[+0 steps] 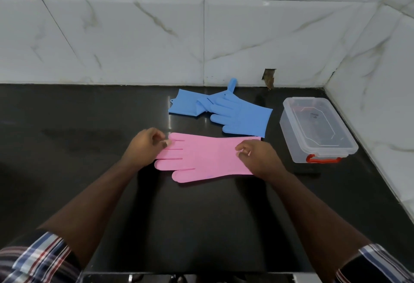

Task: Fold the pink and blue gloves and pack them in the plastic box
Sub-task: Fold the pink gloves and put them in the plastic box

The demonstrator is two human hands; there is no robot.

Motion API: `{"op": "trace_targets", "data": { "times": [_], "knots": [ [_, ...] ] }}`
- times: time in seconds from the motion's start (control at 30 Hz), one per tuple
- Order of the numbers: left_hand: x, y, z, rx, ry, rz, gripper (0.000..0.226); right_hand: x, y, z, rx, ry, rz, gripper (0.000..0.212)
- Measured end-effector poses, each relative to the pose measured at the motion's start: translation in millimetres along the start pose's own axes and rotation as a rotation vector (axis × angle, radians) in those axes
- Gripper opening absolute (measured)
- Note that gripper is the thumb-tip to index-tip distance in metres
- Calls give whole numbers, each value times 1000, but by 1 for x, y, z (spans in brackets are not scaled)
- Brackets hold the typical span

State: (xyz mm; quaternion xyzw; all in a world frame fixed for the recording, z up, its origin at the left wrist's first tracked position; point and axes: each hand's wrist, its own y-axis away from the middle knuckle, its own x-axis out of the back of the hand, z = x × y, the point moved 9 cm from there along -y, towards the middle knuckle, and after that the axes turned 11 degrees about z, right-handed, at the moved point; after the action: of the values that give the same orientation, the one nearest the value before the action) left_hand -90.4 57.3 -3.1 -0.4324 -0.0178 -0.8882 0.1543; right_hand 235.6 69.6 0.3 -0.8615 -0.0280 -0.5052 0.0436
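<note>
Pink gloves [208, 157] lie flat on the black counter, fingers pointing left, cuff to the right; they look stacked as one. My left hand [145, 146] pinches the pink fingertips at the left end. My right hand [257, 157] grips the cuff end with curled fingers. Two blue gloves [226, 110] lie behind them near the wall, one crossing over the other. A clear plastic box [318, 130] with a lid and a red latch stands to the right.
The black counter [201, 215] ends at marble wall tiles behind and on the right. A small broken hole [268, 78] shows in the back wall tile. Bare counter lies left of the gloves and in front of them.
</note>
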Motion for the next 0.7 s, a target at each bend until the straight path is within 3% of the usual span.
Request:
{"op": "trace_targets", "data": {
  "times": [0.17, 0.37, 0.47, 0.57, 0.7],
  "knots": [
    [1, 20, -5, -76, 14, -174, 32, -25, 24, -52, 151, -123, -118, 20],
    [-6, 33, -1, -208, -158, -304, 42, -49, 38, -86, 293, 5, -274, 40],
    [-4, 35, 5, -287, -210, -316, 43, -56, 40, -89, 353, 101, -276, 47],
    [-7, 40, 9, -351, -322, -343, 50, -57, 40, -90, 378, 121, -234, 38],
    [0, 35, 26, -434, -365, -266, 23, -53, 39, -89, 384, 88, -191, 24]
  ]
}}
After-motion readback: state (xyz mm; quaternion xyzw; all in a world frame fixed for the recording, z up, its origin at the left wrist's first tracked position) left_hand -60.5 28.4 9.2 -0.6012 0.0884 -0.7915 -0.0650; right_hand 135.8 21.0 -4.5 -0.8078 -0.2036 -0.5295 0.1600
